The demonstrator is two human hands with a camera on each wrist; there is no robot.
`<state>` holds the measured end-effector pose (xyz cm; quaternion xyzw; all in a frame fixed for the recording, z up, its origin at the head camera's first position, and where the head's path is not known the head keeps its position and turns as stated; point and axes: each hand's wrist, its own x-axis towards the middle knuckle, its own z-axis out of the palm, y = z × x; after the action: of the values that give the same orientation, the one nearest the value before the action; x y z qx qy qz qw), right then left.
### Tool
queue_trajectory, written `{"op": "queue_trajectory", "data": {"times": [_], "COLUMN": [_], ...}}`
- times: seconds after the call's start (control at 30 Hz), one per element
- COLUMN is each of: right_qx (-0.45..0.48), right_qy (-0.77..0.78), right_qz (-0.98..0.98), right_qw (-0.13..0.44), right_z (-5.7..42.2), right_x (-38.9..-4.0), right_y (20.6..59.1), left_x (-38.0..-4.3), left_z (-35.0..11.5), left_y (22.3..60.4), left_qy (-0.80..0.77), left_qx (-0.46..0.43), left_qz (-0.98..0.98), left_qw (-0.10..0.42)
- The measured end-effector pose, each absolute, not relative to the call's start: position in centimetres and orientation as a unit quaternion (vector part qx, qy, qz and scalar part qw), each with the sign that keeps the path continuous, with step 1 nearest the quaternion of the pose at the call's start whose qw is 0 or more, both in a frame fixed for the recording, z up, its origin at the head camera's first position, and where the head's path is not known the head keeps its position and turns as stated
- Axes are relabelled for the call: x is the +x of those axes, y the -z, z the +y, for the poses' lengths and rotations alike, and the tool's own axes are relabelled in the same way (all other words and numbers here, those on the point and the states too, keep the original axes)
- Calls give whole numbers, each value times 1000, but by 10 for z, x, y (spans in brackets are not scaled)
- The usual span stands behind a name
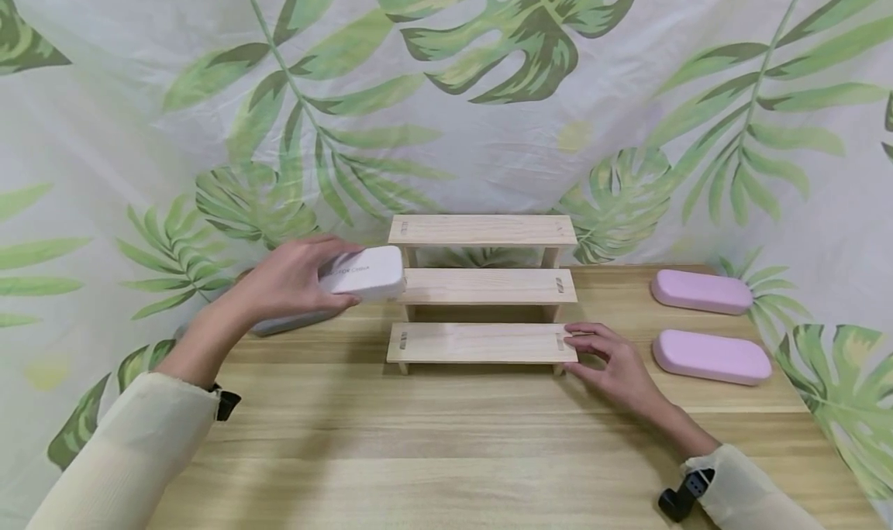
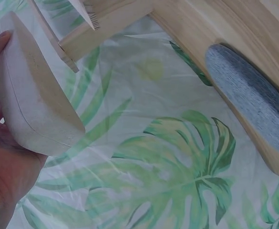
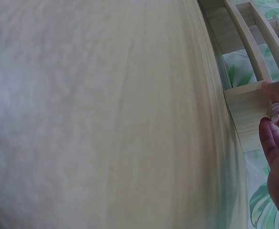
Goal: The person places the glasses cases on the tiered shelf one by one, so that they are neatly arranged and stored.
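Note:
My left hand (image 1: 296, 278) holds a white glasses case (image 1: 373, 273) at its left end, thumb on the near side and fingers over the far side. The case, with small lettering on top, is raised beside the left end of a three-tier wooden display stand (image 1: 481, 342). In the left wrist view the case (image 2: 37, 90) is tilted in the grasp. At the stand's right end, my right hand (image 1: 617, 367) grips the lowest tier between thumb and fingers; the right wrist view shows the fingertips (image 3: 268, 126) at the board's end.
A blue-grey glasses case (image 2: 249, 98) lies on the table at the left, partly hidden under my left hand in the head view. Two pink glasses cases (image 1: 701, 291) lie at the right, one behind the other. Leaf-patterned cloth (image 1: 488, 158) hangs behind the wooden table (image 1: 446, 452).

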<state>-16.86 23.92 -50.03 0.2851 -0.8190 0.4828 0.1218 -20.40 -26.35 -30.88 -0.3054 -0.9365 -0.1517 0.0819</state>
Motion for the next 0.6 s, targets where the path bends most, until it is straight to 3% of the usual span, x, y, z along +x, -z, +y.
{"op": "queue_trajectory", "data": {"times": [0.6], "right_qx": [276], "right_qy": [-493], "right_qz": [-817], "right_qw": [113], "right_z": [240], "right_x": [-168], "right_y": [501], "left_x": [-221], "left_z": [-236], "left_y": [294], "left_qy": [160], "left_qx": [-318], "left_qz": [-931], "left_qw": [76]}}
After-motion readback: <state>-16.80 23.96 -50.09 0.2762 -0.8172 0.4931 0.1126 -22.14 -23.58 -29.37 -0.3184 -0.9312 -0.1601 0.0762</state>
